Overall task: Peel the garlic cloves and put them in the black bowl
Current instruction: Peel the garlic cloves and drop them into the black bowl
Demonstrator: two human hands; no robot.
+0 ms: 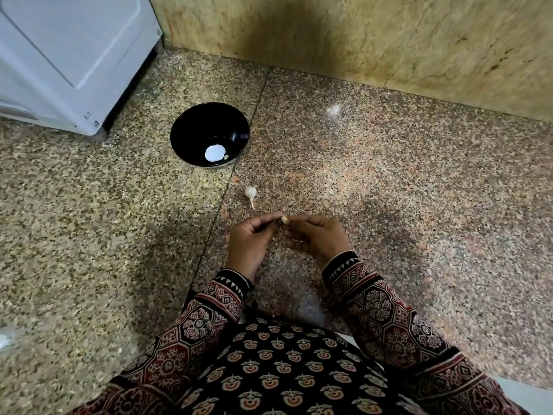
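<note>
The person sits on the speckled stone floor [389,175] with both hands raised just above it, in front of the body. The left hand [251,238] and the right hand [314,235] meet at the fingertips, and both pinch one small garlic clove [285,219] between them, with the fingers curled. Just beyond the hands, a garlic piece with a stem [250,193] lies on the floor, apart from them. Farther out and to the left stands the black bowl [191,121], upright on the floor. It holds one small pale peeled clove [226,157] near its bottom, beside a bright white reflection. A white appliance [68,55] stands at the far left, near the bowl. A tiled wall [359,40] borders the floor behind. Patterned sleeves [389,319] cover both forearms.
</note>
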